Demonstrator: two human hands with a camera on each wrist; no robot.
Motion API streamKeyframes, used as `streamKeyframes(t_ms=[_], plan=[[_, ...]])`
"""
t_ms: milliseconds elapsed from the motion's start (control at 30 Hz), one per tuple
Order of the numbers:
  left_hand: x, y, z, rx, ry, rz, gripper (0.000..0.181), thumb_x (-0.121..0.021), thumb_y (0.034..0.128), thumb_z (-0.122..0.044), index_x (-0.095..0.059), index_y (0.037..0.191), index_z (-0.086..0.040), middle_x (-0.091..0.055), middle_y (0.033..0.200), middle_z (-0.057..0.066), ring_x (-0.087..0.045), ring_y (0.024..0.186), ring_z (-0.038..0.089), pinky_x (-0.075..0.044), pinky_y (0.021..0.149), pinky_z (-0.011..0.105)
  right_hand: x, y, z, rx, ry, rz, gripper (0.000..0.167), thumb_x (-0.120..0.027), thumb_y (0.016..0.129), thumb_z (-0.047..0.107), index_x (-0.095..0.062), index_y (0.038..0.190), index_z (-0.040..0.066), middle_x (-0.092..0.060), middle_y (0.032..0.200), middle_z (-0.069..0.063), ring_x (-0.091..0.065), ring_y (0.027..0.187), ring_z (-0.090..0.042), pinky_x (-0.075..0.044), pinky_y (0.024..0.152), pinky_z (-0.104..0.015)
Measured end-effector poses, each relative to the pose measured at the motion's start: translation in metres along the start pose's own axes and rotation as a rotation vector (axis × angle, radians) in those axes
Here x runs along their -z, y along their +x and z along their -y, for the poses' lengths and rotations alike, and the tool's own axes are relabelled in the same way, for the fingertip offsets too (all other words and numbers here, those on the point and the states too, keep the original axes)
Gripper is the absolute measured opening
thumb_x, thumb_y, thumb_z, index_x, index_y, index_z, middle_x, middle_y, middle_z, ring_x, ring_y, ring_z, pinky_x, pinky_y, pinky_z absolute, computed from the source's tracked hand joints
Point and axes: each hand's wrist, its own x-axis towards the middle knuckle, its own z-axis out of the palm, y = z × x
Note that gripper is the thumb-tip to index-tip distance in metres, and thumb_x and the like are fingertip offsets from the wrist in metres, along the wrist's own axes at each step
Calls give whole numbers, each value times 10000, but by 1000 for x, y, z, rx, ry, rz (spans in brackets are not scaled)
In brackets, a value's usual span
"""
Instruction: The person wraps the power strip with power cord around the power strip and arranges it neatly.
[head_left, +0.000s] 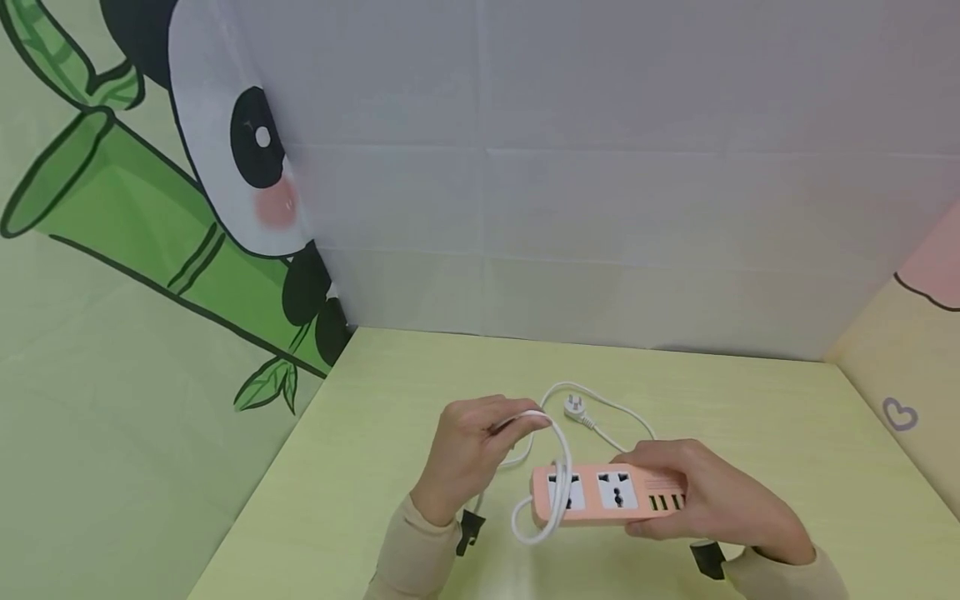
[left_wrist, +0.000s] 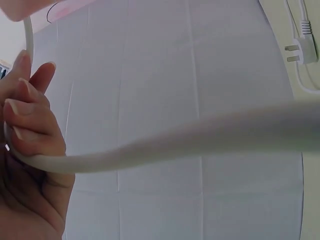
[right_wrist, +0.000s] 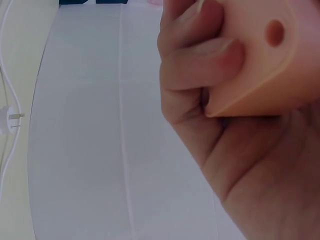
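A pink power strip (head_left: 588, 496) with white sockets is gripped at its right end by my right hand (head_left: 712, 492). The right wrist view shows curled fingers (right_wrist: 205, 65) around the pink strip (right_wrist: 270, 70). White cable (head_left: 561, 492) loops around the strip's left part. My left hand (head_left: 476, 446), left of the strip and a little above it, pinches the cable between thumb and fingers. In the left wrist view, the cable (left_wrist: 110, 159) runs from the curled fingers of my left hand (left_wrist: 35, 145) across the picture.
Beyond the strip, the white three-pin plug (head_left: 575, 407) lies on the pale yellow table (head_left: 390, 392), with a curve of cable around it. A grey wall (head_left: 562, 208) stands behind the table. Printed panels, the left one with a panda and bamboo, flank it.
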Motion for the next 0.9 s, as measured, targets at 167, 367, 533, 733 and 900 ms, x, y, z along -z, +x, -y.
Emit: streamKeyframes(t_ms=[167,367,533,733,900], plan=[[-2,0,-1,56,23,35,94,-785,880,-243,-810,954,-190,-594,669,-91,-407,601,-39,-361,585,97,2,0,1,42,17,2,371,-836,855,202,-682,1185,271,-658,941,142,-573,747,-18,-471,617,-187],[-3,-2,-5,94,17,78,115,-781,881,-263,-817,966,-196,-703,759,-93,-448,610,-51,-405,595,96,4,0,-1,85,53,9,444,-855,824,166,-676,1224,235,-662,969,121,-592,749,-22,-479,618,-194],[-4,-2,-5,116,31,90,115,-767,894,-274,-819,965,-200,-706,760,-97,-444,602,-50,-409,600,95,6,-1,-2,98,62,-18,476,-860,811,133,-674,1243,207,-675,996,107,-596,757,-32,-485,626,-210],[-5,-2,-5,105,95,93,123,-763,899,-281,-821,973,-201,-717,763,-102,-449,595,-56,-425,606,94,5,-1,-3,99,49,-45,491,-864,797,108,-668,1236,206,-662,974,115,-585,733,-24,-480,608,-212],[-4,-2,-6,106,103,97,134,-756,911,-283,-821,984,-192,-736,793,-99,-474,603,-53,-457,630,103,4,-1,-3,95,91,-52,459,-847,813,81,-658,1219,182,-673,959,95,-595,718,-39,-497,597,-222]])
